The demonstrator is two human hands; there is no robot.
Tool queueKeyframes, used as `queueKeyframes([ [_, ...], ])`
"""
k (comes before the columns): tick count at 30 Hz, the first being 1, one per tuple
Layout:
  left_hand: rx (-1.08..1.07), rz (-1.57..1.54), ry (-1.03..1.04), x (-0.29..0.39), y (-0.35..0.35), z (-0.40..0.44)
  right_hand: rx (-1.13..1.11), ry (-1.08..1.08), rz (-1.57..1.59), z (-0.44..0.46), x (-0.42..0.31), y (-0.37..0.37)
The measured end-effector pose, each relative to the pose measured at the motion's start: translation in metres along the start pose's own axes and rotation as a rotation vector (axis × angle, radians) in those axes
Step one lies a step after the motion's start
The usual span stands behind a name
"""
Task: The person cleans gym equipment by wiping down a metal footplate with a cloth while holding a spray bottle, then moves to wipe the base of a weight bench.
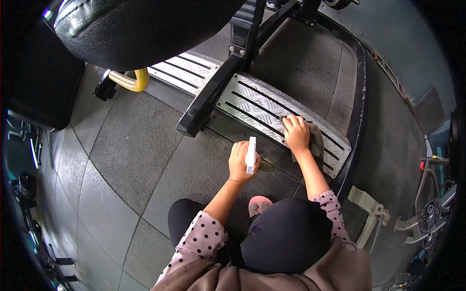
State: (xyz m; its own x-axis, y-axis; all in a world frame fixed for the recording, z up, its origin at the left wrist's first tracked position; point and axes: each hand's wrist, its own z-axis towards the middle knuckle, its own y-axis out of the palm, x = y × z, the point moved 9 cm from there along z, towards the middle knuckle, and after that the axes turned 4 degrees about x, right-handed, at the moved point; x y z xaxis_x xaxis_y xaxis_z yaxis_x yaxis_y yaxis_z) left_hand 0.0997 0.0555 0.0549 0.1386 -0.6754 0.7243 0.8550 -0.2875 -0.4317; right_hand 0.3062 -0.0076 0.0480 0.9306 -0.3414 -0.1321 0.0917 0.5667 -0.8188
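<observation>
Black padding (141, 36) bulges across the top left, seemingly nearest the camera. Lower down, the person's knee (286, 237) is bent up between the arms, a crouch that likely lets both hands reach the low metal step (252, 95), which sits against the black frame (212, 94). The right hand (297, 136) rests on that step with a dark cloth (316, 138) beneath; its fingers lie close together and bent, but I cannot tell whether they pinch the cloth or only press it, probably to force it against the ridged surface. Apart from the step, the left hand (239, 162) wraps its fingers round what looks like a white spray bottle (250, 155), apparently held aside to leave the cloth room.
</observation>
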Motion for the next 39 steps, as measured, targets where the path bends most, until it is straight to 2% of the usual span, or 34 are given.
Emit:
queueKeyframes([
  [1, 0.002, 0.004, -0.001, 0.0, -0.001, 0.0, -0.009, 0.05, 0.087, 0.001, 0.006, -0.003],
  [3, 0.011, 0.012, -0.001, -0.002, 0.001, 0.0, 0.062, 0.29, 0.231, 0.006, 0.031, -0.013],
  [5, 0.011, 0.011, -0.009, -0.002, 0.001, -0.003, 0.251, 0.301, 0.15, 0.015, 0.047, -0.032],
  [6, 0.009, 0.004, -0.012, -0.003, 0.001, -0.003, 0.285, 0.263, 0.087, 0.023, 0.043, -0.043],
  [9, 0.005, -0.002, -0.011, -0.005, 0.002, -0.003, 0.143, 0.147, -0.245, 0.038, 0.005, -0.042],
  [10, 0.004, -0.002, -0.013, -0.005, 0.002, -0.003, 0.139, 0.013, -0.287, 0.033, 0.0, -0.018],
  [11, 0.005, -0.007, -0.008, -0.004, 0.002, -0.003, 0.013, -0.037, -0.298, 0.022, 0.005, 0.012],
  [14, 0.01, -0.009, -0.008, -0.003, -0.001, -0.004, -0.062, 0.023, -0.072, 0.015, 0.006, 0.013],
  [19, 0.004, -0.025, -0.014, -0.005, -0.002, -0.005, -0.138, -0.04, -0.108, 0.0, 0.014, -0.001],
  [32, 0.04, -0.034, -0.005, -0.003, -0.002, -0.003, -0.117, -0.298, 0.028, 0.015, 0.0, 0.004],
  [39, 0.054, -0.037, -0.004, -0.001, -0.003, -0.003, -0.107, -0.328, 0.035, 0.017, -0.001, 0.003],
])
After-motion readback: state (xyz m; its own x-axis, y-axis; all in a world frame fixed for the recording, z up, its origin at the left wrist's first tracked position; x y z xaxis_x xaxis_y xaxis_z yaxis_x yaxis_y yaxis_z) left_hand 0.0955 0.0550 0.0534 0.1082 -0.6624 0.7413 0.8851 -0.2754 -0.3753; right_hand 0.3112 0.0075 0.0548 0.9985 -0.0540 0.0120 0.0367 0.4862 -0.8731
